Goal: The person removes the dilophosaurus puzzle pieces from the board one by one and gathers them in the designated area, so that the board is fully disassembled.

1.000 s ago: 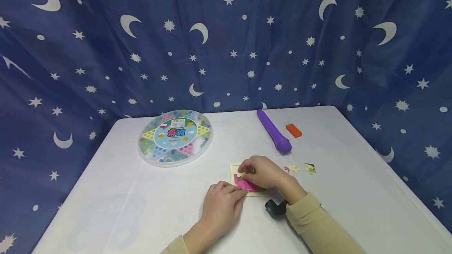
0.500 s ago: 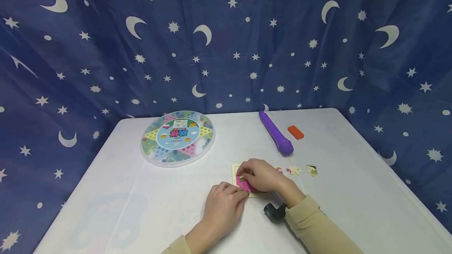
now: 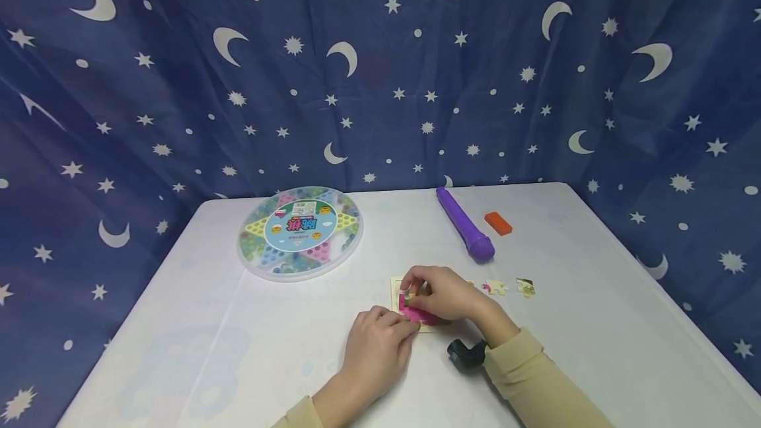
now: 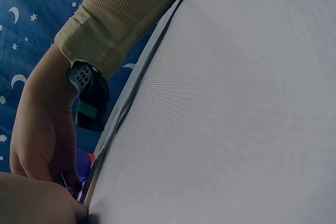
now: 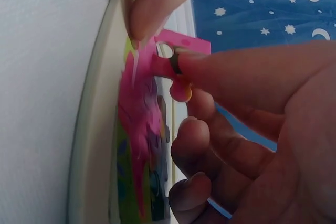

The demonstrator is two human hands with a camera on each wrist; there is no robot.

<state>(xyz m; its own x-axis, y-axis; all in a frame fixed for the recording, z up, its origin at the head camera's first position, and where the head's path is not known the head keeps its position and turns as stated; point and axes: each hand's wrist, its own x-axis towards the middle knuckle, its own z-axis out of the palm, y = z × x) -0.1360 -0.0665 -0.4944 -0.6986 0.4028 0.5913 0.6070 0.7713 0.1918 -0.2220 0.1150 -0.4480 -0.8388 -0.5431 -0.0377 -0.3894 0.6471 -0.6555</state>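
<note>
My right hand (image 3: 442, 292) pinches a pink jigsaw piece (image 5: 191, 42) between thumb and fingers, tilted up from a small jigsaw puzzle. The puzzle's cream frame (image 3: 395, 287) lies flat on the table, with a pink figure (image 5: 137, 103) assembled inside. Part of the puzzle is hidden beneath my right hand. Left of it, my left hand (image 3: 378, 352) rests on the table, its fingertips touching the lower left edge of the puzzle. In the right wrist view, a left fingertip (image 5: 144, 22) presses on the frame next to the pink figure.
Loose jigsaw pieces, such as a pale one (image 3: 495, 287) and a green one (image 3: 525, 287), lie to the right. Behind are a purple toy microphone (image 3: 466, 226) and an orange block (image 3: 498, 223). A round Chinese checkers set (image 3: 300, 233) lies back left.
The pink piece has turned in my right hand, which stays over the puzzle with small shifts. My left hand holds its place. The whole head view has shifted slightly.
</note>
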